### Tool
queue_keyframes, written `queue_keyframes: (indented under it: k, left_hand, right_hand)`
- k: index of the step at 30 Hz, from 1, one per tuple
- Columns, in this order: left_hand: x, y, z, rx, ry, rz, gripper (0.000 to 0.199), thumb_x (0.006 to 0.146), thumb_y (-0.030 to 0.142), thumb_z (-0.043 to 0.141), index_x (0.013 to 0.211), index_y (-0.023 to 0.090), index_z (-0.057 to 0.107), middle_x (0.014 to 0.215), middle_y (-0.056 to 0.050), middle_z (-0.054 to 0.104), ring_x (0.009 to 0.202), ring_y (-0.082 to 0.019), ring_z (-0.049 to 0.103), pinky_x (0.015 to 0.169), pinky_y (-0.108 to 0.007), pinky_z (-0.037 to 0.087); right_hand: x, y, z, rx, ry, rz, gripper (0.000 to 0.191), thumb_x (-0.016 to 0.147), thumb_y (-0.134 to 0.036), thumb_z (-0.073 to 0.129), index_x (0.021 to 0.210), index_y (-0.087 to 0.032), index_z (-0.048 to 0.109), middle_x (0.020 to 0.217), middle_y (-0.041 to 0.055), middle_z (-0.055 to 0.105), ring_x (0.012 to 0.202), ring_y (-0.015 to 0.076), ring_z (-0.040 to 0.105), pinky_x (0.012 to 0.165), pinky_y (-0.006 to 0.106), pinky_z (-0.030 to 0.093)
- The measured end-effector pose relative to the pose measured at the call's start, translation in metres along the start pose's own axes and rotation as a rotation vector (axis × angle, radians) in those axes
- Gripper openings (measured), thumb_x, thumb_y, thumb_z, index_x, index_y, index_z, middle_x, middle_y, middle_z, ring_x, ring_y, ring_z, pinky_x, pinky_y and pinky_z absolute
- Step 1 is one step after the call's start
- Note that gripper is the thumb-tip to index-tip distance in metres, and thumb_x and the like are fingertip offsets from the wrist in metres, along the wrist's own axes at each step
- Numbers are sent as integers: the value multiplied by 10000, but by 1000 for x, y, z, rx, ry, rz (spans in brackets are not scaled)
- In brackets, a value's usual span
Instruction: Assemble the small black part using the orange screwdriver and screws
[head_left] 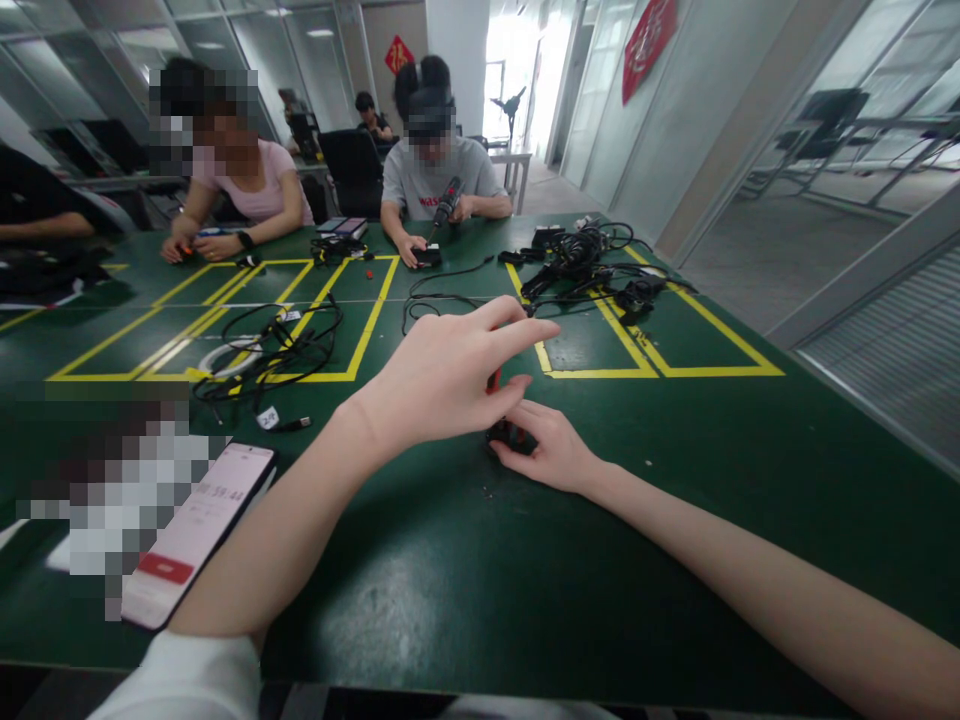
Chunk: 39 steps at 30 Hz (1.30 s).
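Observation:
My left hand (457, 375) is raised over the middle of the green table (420, 620), its index finger stretched to the right and its thumb bent below. A red and black item (493, 381) shows in part behind its fingers; the rest is hidden. Just below and to the right, my right hand (547, 445) rests on the table with thumb and fingers closed round a small black object (498, 432). A black cable (442, 297) runs over the table behind my left hand.
A phone (206, 530) lies beside my left forearm. Coiled black cables (300, 335) are at the left, a cable pile (574, 255) at the back right. Across the table a person in grey (442, 180) holds a drill (448, 200); a person in pink (259, 185) sits left.

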<state>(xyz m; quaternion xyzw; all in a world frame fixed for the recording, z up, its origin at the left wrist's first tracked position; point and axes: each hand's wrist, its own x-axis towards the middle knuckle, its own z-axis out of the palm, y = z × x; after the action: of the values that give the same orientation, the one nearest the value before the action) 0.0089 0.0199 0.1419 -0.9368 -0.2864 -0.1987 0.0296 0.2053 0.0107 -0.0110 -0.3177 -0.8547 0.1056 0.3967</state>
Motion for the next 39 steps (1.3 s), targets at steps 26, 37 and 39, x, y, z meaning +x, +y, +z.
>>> queue_keyframes:
  k: [26, 37, 39]
  left_hand:
    - [1, -4, 3, 27, 32, 24, 417, 932, 187, 511, 1323, 230, 649, 1240, -73, 657, 839, -147, 683, 755, -267, 550]
    - [1, -3, 4, 1, 33, 32, 443, 898, 159, 527, 1321, 215, 648, 1232, -72, 666, 858, -153, 689, 752, -253, 542]
    - [1, -4, 4, -14, 30, 46, 481, 882, 126, 516, 1339, 208, 638, 1234, -79, 662, 883, -158, 689, 775, -257, 548]
  right_hand:
    - [-2, 3, 1, -15, 0, -15, 85, 910, -198, 623, 995, -203, 619, 915, 60, 722, 817, 199, 699, 720, 308, 581]
    - [-2, 3, 0, -15, -5, -12, 97, 911, -194, 623, 1008, -203, 622, 918, 61, 726, 784, 193, 699, 705, 306, 587]
    - [-2, 3, 0, -15, -10, -11, 96, 912, -190, 621, 1007, -202, 622, 923, 62, 730, 793, 195, 704, 711, 308, 590]
